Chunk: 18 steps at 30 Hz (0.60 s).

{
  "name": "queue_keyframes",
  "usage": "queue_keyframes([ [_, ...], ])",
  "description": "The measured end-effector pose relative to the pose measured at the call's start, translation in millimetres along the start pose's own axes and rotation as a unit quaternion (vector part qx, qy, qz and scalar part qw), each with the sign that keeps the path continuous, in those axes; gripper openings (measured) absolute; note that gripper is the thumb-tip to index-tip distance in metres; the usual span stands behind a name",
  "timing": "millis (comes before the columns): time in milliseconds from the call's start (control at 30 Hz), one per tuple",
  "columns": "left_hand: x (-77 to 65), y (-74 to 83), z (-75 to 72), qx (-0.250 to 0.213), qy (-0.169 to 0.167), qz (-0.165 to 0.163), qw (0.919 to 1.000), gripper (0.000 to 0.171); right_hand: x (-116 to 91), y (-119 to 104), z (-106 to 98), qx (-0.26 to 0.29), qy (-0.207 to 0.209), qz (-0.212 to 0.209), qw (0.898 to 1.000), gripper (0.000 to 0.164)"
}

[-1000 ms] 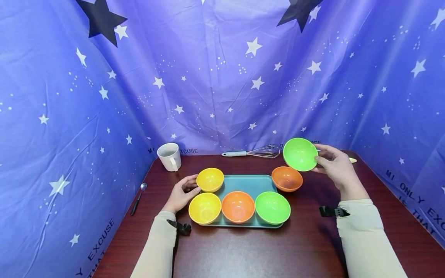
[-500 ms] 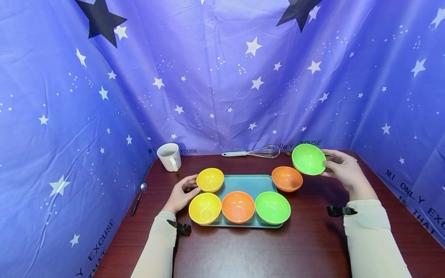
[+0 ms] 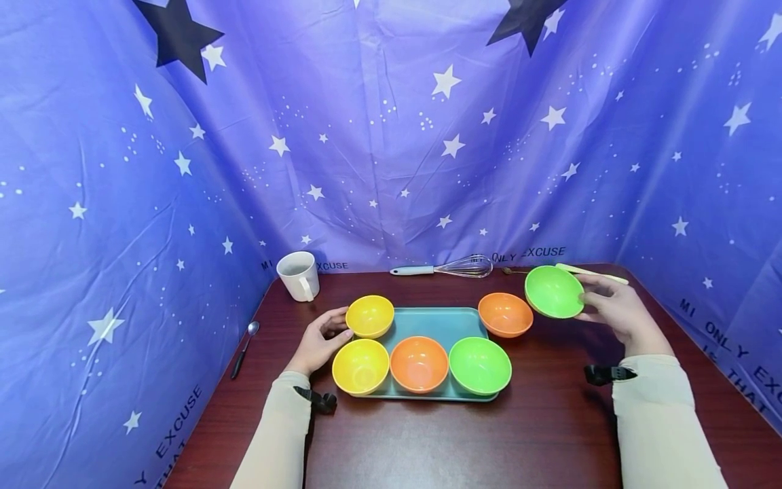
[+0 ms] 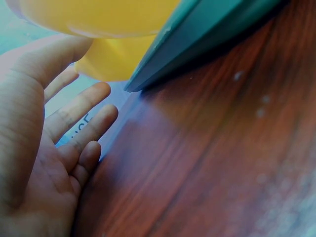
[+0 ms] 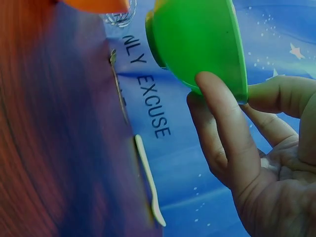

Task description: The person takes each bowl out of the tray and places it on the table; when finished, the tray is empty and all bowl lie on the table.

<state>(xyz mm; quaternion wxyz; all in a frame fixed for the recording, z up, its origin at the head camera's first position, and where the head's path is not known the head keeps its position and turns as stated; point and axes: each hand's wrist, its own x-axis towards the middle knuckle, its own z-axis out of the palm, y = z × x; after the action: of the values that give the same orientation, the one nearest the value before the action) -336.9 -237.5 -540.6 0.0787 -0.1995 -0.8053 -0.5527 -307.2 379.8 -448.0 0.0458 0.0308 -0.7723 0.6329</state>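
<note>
My right hand (image 3: 618, 314) pinches the rim of a green bowl (image 3: 554, 292), thumb on one side and fingers on the other. The right wrist view shows this bowl (image 5: 200, 42) tilted and raised above the table. Just left of it stands a darker orange bowl (image 3: 506, 316), at the tray's back right corner. My left hand (image 3: 319, 341) is beside a yellow bowl (image 3: 370, 316) at the back left corner; its fingers (image 4: 81, 111) are loosely extended. Along the front of the teal tray (image 3: 436, 322) sit another yellow bowl (image 3: 360, 367), an orange bowl (image 3: 419, 365) and a second green bowl (image 3: 480, 365).
A white mug (image 3: 298, 277) stands at the back left. Nearer lies a dark-handled spoon (image 3: 244, 350). A whisk (image 3: 449, 267) lies along the back edge. Behind the held bowl are a pale, slender handle-like piece (image 5: 148, 177) and a thin utensil (image 5: 118, 89).
My right hand has moved right and down, carrying the green bowl away from over the darker orange bowl to its right side. The left hand and the bowls by the tray have stayed put.
</note>
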Motion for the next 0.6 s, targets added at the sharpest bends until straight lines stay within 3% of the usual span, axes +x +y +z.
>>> queue_keyframes([
  [233,-6.6,34.8,-0.8,-0.007,-0.004,0.011,0.9999,0.052,-3.1,6.6,-4.7,-0.026,0.007,0.03,0.999,0.048],
  [333,-5.5,30.2,-0.5,-0.009,-0.005,0.006,0.9999,0.053,-3.0,10.5,-7.4,-0.019,0.008,0.035,0.999,0.046],
  [600,-0.5,0.3,0.4,0.003,0.002,0.007,1.0,0.055,-2.7,22.2,-13.8,0.042,0.005,0.047,0.998,0.037],
])
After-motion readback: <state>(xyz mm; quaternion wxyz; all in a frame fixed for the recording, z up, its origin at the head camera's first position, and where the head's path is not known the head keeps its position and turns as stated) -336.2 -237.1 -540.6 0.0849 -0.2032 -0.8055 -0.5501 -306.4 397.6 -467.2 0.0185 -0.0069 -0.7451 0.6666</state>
